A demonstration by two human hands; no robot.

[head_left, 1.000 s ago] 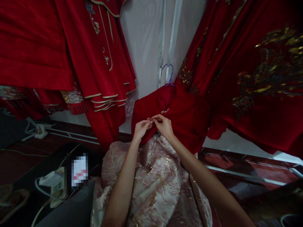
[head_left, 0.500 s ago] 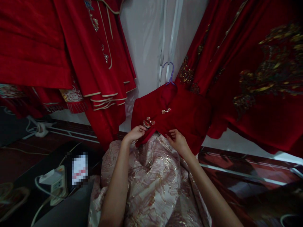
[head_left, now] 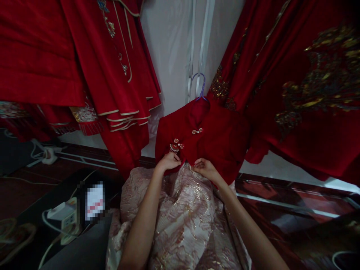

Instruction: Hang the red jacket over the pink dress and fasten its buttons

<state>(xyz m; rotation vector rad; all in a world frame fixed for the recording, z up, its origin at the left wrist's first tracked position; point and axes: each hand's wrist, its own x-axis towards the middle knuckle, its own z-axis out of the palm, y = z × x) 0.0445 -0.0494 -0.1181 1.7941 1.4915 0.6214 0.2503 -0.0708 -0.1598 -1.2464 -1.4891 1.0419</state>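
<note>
In front of me a red jacket (head_left: 222, 131) hangs on a purple hanger (head_left: 201, 86). Beaded clasps (head_left: 197, 131) run down its front, and a fan-shaped ornament with tassels (head_left: 174, 147) hangs on the left part. My left hand (head_left: 169, 161) pinches the jacket's lower edge just under that ornament. Across a small gap, my right hand (head_left: 205, 168) has its fingers bent together on the other side of the same edge. Pale pink brocade fabric with gold threads (head_left: 185, 221) spreads below both hands, its top reaching up between them.
Red garments with light piping (head_left: 123, 82) hang on the left, and a red garment with gold embroidery (head_left: 323, 82) hangs on the right. A power strip with cables (head_left: 69, 221) and a blurred-out screen (head_left: 95, 201) lie low on the left. Metal rails (head_left: 201, 48) stand behind the hanger.
My left hand has moved right, from beside the tasselled ornament to the jacket's lower edge. My right hand has come slightly left and down, so the hands are closer together.
</note>
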